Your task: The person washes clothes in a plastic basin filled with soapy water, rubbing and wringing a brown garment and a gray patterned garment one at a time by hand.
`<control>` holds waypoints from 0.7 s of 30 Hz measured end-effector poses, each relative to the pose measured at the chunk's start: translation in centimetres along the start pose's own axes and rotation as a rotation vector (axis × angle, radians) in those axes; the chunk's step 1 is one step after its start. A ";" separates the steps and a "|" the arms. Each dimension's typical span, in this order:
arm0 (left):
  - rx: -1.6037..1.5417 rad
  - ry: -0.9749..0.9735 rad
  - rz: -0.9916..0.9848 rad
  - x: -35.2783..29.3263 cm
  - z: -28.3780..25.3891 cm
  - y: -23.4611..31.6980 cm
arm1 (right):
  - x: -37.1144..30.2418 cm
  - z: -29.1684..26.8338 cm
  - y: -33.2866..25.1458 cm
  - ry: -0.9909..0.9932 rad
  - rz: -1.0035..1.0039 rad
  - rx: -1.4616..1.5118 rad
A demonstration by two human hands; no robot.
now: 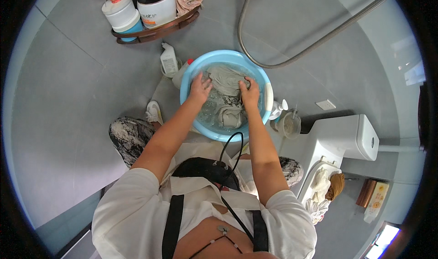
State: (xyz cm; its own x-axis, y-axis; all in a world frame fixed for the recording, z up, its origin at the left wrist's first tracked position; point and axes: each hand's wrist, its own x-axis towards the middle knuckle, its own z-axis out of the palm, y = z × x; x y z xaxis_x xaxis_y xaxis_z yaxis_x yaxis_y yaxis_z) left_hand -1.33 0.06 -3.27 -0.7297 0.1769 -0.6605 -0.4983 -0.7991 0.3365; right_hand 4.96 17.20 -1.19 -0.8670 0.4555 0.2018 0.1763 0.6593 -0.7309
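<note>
A light-blue basin [208,57] of sudsy water stands in front of me, with a wet grey garment [225,79] bunched in it. Dark printing shows across the garment's middle, and part of it lies under water. My left hand [200,90] is over the left side of the basin, fingers apart, beside the cloth and not gripping it. On the other side, my right hand [249,94] has its fingers bent around the garment's right edge. Its fingertips are partly hidden by the cloth.
A white bottle [169,59] stands behind the basin at left; a pump bottle [278,108] and clear tub [289,124] are at right. Beyond hang a metal hose [301,53] and a corner shelf [157,31] with tubs. A white toilet [340,138] holds clothes on its lid.
</note>
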 end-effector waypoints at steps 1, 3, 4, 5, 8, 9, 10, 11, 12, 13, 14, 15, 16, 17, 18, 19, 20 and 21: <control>0.021 0.019 0.017 -0.7 0.2 0.3 | -0.8 0.0 -0.7 0.027 -0.070 -0.042; 0.027 -0.022 0.015 -0.9 0.2 0.6 | -1.3 -0.1 -1.8 -0.268 0.011 -0.254; 0.009 -0.081 -0.005 -0.6 -0.1 0.6 | -1.4 0.0 -2.3 -0.398 0.034 -0.367; -0.008 -0.140 -0.024 -0.2 -0.6 0.5 | -1.5 0.2 -2.5 -0.528 0.056 -0.480; 0.070 -0.161 -0.019 3.0 -2.9 -0.8 | -0.8 1.8 -1.0 -0.774 0.050 -0.663; 0.105 -0.154 -0.024 2.5 -2.2 -1.0 | -0.6 2.9 1.7 -0.772 0.027 -0.704; 0.141 -0.148 -0.030 1.2 -1.2 -1.5 | -0.5 4.2 5.6 -0.770 0.006 -0.744; 0.169 -0.132 -0.023 0.5 -0.7 -1.6 | -0.5 4.5 5.7 -0.777 -0.030 -0.784; 0.164 -0.135 -0.051 0.8 -0.5 -1.9 | 0.0 4.7 5.7 -0.723 -0.014 -0.732; 0.153 -0.123 -0.071 1.4 -1.2 -1.8 | 0.2 3.7 2.0 -0.684 -0.009 -0.677; 0.150 -0.122 -0.103 1.6 -1.4 -1.9 | 0.2 2.3 -1.1 -0.636 0.012 -0.625; 0.128 -0.175 -0.170 1.4 -1.2 -2.0 | 0.1 1.0 -2.9 -0.603 0.034 -0.525; 0.103 -0.235 -0.237 1.2 -0.6 -2.1 | 0.2 -0.4 -4.5 -0.564 0.052 -0.430; 0.078 -0.291 -0.305 0.8 -0.1 -2.3 | 0.0 -1.5 -5.9 -0.527 0.070 -0.335; 0.066 -0.266 -0.285 -0.5 0.9 -2.1 | -0.4 -2.4 -7.0 -0.449 -0.018 -0.185; 0.054 -0.236 -0.261 -2.4 2.2 -1.5 | -1.3 -3.0 -8.1 -0.374 -0.107 -0.031; 0.042 -0.207 -0.236 -3.4 2.9 -1.1 | -2.2 -3.5 -9.1 -0.296 -0.197 0.122; 0.023 -0.272 -0.256 -3.4 2.9 -1.0 | -3.2 -4.1 -10.1 -0.293 -0.245 0.184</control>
State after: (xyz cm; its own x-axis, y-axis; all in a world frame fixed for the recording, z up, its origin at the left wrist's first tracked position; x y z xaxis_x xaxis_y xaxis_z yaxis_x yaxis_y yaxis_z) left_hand 0.29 1.93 0.61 -0.6764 0.5178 -0.5237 -0.6887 -0.6967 0.2008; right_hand 7.82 11.56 8.20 -0.9736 0.0915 0.2093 -0.1147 0.5967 -0.7942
